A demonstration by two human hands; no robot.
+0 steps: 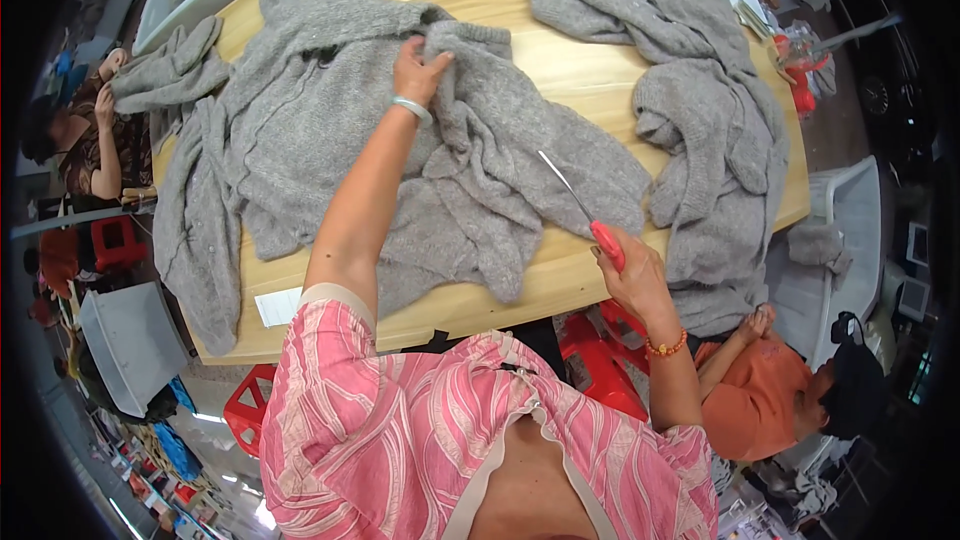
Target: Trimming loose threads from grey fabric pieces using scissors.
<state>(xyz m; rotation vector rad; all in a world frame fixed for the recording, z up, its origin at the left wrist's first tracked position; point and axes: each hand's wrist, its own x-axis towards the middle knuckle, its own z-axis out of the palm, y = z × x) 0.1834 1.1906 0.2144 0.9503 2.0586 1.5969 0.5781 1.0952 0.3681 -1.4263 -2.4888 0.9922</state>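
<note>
A grey knitted sweater [320, 120] lies spread and rumpled over the wooden table in front of me. My left hand [420, 72] rests on its upper part beside a dark opening in the knit, thumb and fingers apart and touching the fabric. In my right hand [640, 280], closed around the red handle, is a slim tool [570, 190] with a thin, straight metal shaft. Its tip points up and left above the lower right part of the sweater, and the exact kind of tool cannot be made out.
More grey knitwear [700, 140] is heaped along the table's right side. A person in orange [760, 390] sits at the right corner; another person [95, 140] handles grey knitwear at the left. White bins [840, 240] and red stools [610, 360] stand around the wooden table [590, 70].
</note>
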